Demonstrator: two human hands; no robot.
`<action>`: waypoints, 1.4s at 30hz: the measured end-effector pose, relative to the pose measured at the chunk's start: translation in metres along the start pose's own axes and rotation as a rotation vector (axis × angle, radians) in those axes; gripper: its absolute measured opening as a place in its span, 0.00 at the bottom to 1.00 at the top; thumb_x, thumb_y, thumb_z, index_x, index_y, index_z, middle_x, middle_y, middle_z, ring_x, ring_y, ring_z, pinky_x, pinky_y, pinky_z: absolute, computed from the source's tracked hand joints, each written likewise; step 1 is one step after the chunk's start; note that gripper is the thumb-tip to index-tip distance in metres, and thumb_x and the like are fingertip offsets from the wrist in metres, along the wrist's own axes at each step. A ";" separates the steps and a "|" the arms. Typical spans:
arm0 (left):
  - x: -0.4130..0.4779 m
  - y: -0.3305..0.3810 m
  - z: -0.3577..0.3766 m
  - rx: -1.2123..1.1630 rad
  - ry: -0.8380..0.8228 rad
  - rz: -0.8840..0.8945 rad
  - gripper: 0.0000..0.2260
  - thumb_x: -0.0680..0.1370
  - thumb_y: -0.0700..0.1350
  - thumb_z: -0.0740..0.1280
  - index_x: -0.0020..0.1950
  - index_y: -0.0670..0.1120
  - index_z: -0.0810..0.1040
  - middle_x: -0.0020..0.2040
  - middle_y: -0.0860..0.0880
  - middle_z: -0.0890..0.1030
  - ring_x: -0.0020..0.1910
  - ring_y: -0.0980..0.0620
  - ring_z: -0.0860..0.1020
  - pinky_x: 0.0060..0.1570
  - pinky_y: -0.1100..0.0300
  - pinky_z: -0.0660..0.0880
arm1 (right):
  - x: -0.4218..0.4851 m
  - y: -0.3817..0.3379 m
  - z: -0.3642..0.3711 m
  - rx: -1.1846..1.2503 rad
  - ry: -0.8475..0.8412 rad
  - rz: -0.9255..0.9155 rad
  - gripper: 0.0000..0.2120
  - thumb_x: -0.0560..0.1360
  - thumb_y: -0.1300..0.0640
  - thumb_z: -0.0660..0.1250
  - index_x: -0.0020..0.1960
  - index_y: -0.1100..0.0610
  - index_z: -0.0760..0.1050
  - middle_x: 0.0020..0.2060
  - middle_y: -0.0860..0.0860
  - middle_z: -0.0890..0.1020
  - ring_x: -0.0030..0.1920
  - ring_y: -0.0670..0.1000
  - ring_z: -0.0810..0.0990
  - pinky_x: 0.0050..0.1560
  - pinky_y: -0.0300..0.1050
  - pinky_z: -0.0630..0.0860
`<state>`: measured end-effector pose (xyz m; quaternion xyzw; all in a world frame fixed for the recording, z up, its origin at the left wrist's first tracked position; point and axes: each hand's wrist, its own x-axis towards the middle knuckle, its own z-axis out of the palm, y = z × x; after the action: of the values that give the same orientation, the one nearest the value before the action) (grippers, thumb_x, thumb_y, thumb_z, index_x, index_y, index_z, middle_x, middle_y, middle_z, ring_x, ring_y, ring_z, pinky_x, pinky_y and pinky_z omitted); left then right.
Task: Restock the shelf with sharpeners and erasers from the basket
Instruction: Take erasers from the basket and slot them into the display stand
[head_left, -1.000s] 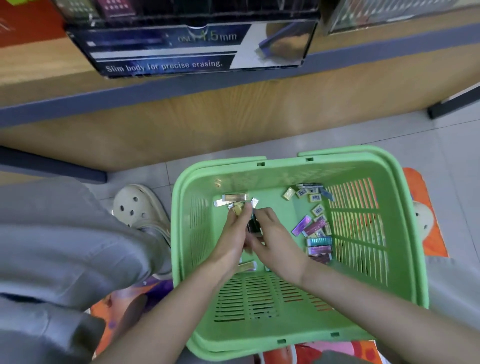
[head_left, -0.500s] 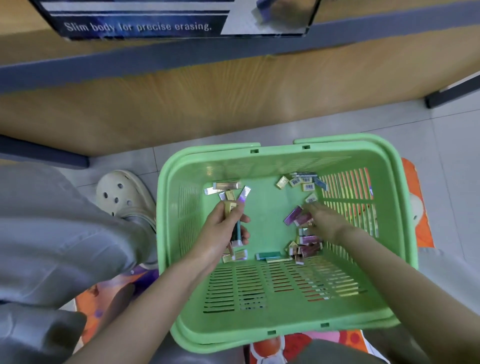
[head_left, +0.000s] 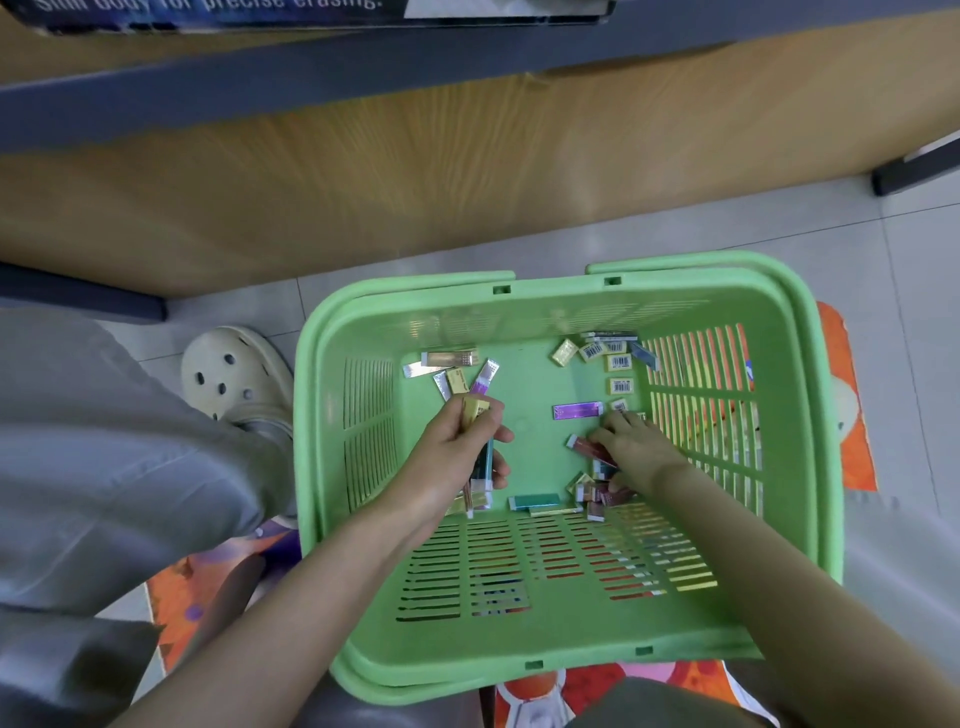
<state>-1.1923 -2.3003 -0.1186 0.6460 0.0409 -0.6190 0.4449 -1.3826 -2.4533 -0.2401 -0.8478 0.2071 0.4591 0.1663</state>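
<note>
**A:** From your head camera, what are your hands doing?

**B:** Your left hand (head_left: 457, 447) is closed around a small bundle of slim wrapped erasers (head_left: 480, 452) inside the light green slotted plastic basket (head_left: 810, 467). A yellow end sticks out above your fingers and a dark teal one below; how many you hold is hidden by the fist.

**A:** And your right?

**B:** Your right hand (head_left: 634, 449) lies palm down on the pile of wrapped erasers along the basket's right side (head_left: 597, 491). Its fingertips touch a dark red wrapped eraser (head_left: 589, 446), but the palm covers what is under it, so I cannot tell whether you grip anything.

**A:** Where is the rest of the stock?

**B:** On the basket floor. A purple foil-wrapped eraser (head_left: 577, 411) lies alone near the middle, just beyond your right fingers. Small yellow barcode-labelled packs (head_left: 618, 364) cluster in the far right corner; I cannot tell whether they are sharpeners or erasers. Silver, gold and purple sticks (head_left: 449, 364) lie in the far left corner. A teal wrapped eraser (head_left: 535, 501) lies near the front, between your wrists.

**A:** The shelf?

**B:** Only the wooden shelf front with a grey edge strip (head_left: 467, 156) shows, and a dark printed display box (head_left: 311, 13) cut off at the top edge, its lettering partly lost. A beige perforated clog (head_left: 228, 374) is left of the basket, partly under your grey trouser leg (head_left: 104, 441).
</note>
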 end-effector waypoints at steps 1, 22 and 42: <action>0.000 -0.001 0.000 0.003 0.000 -0.001 0.09 0.81 0.45 0.60 0.57 0.42 0.72 0.44 0.49 0.77 0.29 0.56 0.76 0.33 0.63 0.78 | -0.001 0.000 0.001 -0.004 0.012 -0.005 0.33 0.71 0.56 0.71 0.72 0.52 0.62 0.71 0.53 0.62 0.71 0.55 0.60 0.73 0.50 0.58; -0.001 -0.010 0.005 0.004 0.035 -0.041 0.07 0.81 0.45 0.60 0.55 0.42 0.72 0.43 0.47 0.78 0.30 0.54 0.77 0.33 0.61 0.79 | -0.016 -0.007 -0.018 0.504 0.059 0.011 0.13 0.77 0.57 0.65 0.61 0.56 0.72 0.54 0.52 0.80 0.49 0.50 0.78 0.53 0.41 0.74; -0.063 0.043 0.007 -0.326 -0.155 -0.017 0.12 0.82 0.45 0.58 0.58 0.38 0.74 0.43 0.39 0.84 0.41 0.46 0.84 0.34 0.57 0.81 | -0.131 -0.110 -0.137 1.351 0.593 -0.311 0.06 0.76 0.64 0.65 0.49 0.54 0.75 0.40 0.50 0.80 0.37 0.43 0.80 0.40 0.37 0.78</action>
<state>-1.1858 -2.2991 -0.0418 0.5151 0.1119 -0.6558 0.5404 -1.2947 -2.3978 -0.0469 -0.6688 0.3576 -0.0440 0.6502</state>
